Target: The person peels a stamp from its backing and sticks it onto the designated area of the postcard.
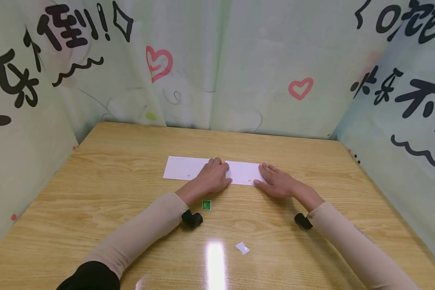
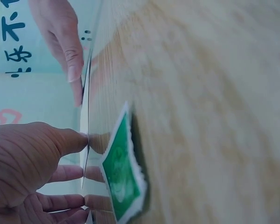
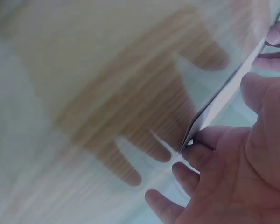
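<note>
Two white envelopes lie in a row on the wooden table, each with a small printed mark near its lower right. My left hand (image 1: 215, 176) covers the right end of the left envelope (image 1: 181, 166), and its fingertips touch the left end of the right envelope (image 1: 241, 171). At that envelope's other end rests my right hand (image 1: 278, 183), thumb at the lower edge and fingers over the right end. In the right wrist view its fingers (image 3: 203, 151) meet the envelope's edge. A green stamp (image 1: 206, 205) with a toothed white border lies below my left hand; its edges curl up in the left wrist view.
A small white paper scrap (image 1: 242, 247) lies on the table (image 1: 137, 209) nearer to me, right of a bright light reflection. Printed curtains (image 1: 239, 80) with black writing and pink hearts enclose the back and sides. A black wrist camera (image 1: 192, 219) sits below each hand.
</note>
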The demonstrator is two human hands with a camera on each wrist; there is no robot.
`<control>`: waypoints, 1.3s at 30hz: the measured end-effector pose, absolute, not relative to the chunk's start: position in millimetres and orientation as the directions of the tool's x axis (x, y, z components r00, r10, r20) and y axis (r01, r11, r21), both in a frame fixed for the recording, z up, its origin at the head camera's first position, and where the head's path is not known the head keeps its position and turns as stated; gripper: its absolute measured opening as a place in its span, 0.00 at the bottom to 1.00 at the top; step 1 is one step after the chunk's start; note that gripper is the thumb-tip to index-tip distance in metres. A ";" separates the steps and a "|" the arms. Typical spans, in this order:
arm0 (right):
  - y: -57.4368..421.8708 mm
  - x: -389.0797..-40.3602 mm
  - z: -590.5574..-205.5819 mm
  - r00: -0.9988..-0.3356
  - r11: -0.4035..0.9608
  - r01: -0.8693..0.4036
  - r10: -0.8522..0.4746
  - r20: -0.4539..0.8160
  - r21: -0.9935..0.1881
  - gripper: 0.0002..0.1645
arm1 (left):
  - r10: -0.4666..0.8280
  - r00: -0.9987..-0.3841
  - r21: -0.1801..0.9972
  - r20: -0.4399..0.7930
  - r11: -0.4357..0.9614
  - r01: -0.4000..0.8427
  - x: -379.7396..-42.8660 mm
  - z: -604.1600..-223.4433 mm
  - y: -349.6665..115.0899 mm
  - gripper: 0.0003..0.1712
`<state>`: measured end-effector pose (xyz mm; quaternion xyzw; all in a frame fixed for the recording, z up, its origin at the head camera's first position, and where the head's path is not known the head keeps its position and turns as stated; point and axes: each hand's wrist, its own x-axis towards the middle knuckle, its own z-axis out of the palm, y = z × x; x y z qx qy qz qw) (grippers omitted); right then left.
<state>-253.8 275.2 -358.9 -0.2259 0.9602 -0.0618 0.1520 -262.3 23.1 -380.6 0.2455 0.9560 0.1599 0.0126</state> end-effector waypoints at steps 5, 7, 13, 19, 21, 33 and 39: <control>278.1 -255.0 -362.5 -0.854 0.891 -0.411 -0.450 -0.260 -0.193 0.50 | 0.477 -0.877 0.324 0.050 0.823 0.466 -261.0 -381.3 23.7 0.24; 279.6 -256.2 -365.1 -0.857 0.896 -0.397 -0.440 -0.268 -0.199 0.50 | 0.477 -0.878 0.321 0.050 0.824 0.466 -261.0 -381.2 24.0 0.25; 282.1 -260.9 -371.7 -0.864 0.898 -0.383 -0.431 -0.260 -0.216 0.51 | 0.475 -0.878 0.303 0.059 0.830 0.469 -261.2 -379.1 24.0 0.24; 277.1 -256.8 -367.8 -0.858 0.899 -0.378 -0.430 -0.282 -0.222 0.48 | 0.480 -0.876 0.287 0.047 0.834 0.472 -261.0 -380.6 23.9 0.25; 274.6 -253.9 -364.5 -0.859 0.901 -0.368 -0.424 -0.286 -0.231 0.47 | 0.483 -0.874 0.286 0.048 0.832 0.476 -261.1 -381.7 24.3 0.25; 267.7 -244.6 -351.2 -0.907 0.870 -0.389 -0.419 -0.038 -0.303 0.41 | 0.437 -0.894 0.507 0.097 0.751 0.422 -256.5 -365.4 14.9 0.27; 264.4 -229.2 -339.1 -0.925 0.836 -0.374 -0.368 0.097 -0.400 0.38 | 0.458 -0.862 0.486 0.217 0.715 0.502 -247.7 -346.0 4.4 0.24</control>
